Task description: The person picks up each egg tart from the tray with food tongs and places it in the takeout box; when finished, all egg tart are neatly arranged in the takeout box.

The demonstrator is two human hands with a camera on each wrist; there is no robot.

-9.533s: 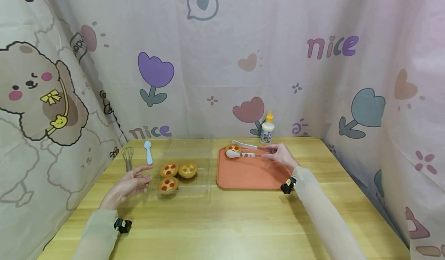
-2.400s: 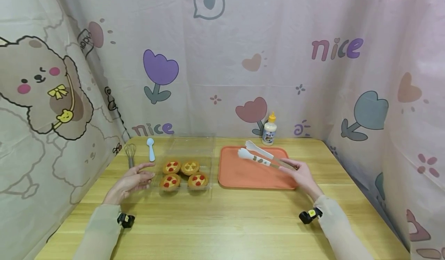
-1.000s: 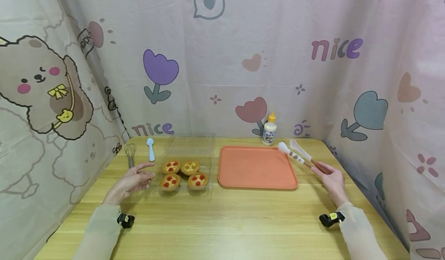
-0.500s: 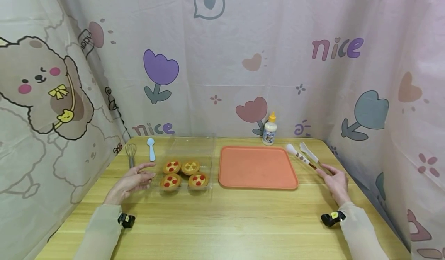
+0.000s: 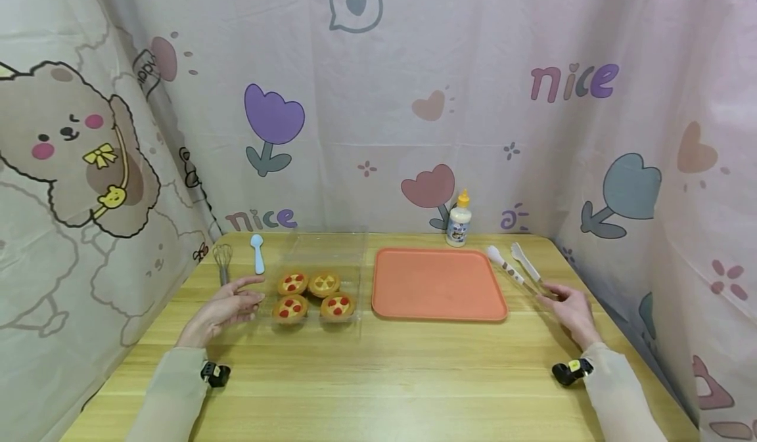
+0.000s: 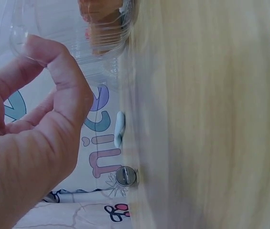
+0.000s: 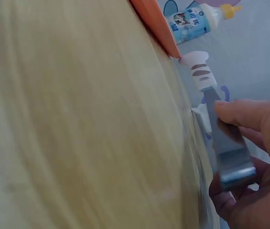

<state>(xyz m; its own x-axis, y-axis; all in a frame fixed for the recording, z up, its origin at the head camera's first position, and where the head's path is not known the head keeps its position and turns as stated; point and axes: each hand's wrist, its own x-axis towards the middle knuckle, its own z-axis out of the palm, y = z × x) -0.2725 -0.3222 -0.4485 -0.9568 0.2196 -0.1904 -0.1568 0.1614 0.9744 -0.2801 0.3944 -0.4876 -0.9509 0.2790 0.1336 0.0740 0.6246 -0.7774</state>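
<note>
My right hand (image 5: pixel 570 307) grips a pair of tongs (image 5: pixel 504 266) by the metal handle, right of the orange tray (image 5: pixel 437 310). The tongs' white spotted tips are spread and hold nothing; in the right wrist view, thumb and fingers curl about the metal tongs (image 7: pixel 225 138). At the left, my left hand (image 5: pixel 221 309) pinches the near left edge of a clear plastic box (image 6: pixel 68 47) between thumb and finger. Several small tarts (image 5: pixel 290 309) sit inside the box, most with red toppings, one with yellow. The box's transparent lid (image 5: pixel 328 243) stands opened at the back.
A whisk (image 5: pixel 222 261) and a light blue spoon (image 5: pixel 257 255) lie beyond my left hand. Behind the tray stands a white bottle with a yellow nozzle (image 5: pixel 458 222). Printed curtains (image 5: pixel 367 100) enclose the wooden table (image 5: pixel 378 383) at the back and sides.
Earlier, a tart lay on the tray at the tongs; later it sits in the box with the others. My right hand has carried the tongs rightward off the tray and lowered them. My left hand stays put.
</note>
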